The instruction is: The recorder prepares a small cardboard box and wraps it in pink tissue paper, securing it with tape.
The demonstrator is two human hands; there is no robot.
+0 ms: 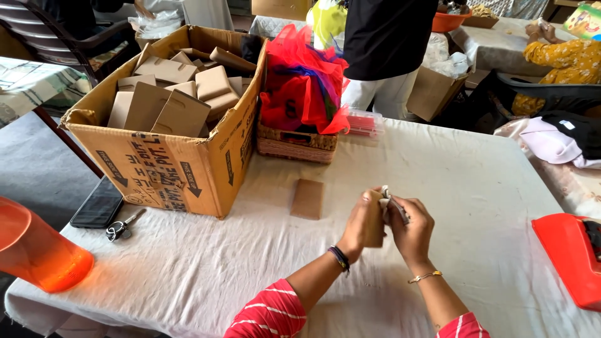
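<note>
White-clothed table (busy room), both hands clamped on small brown envelope.

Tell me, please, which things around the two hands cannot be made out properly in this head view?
- Small white item between left hand and right hand: mostly covered by the fingers, its kind unclear.
- Brown paper packet in the grip: half hidden behind the left hand.
- Red object: cut off by the right edge.
- Orange container: cut off by the left edge.
- Wicker basket: contents hidden under red netting.
</note>
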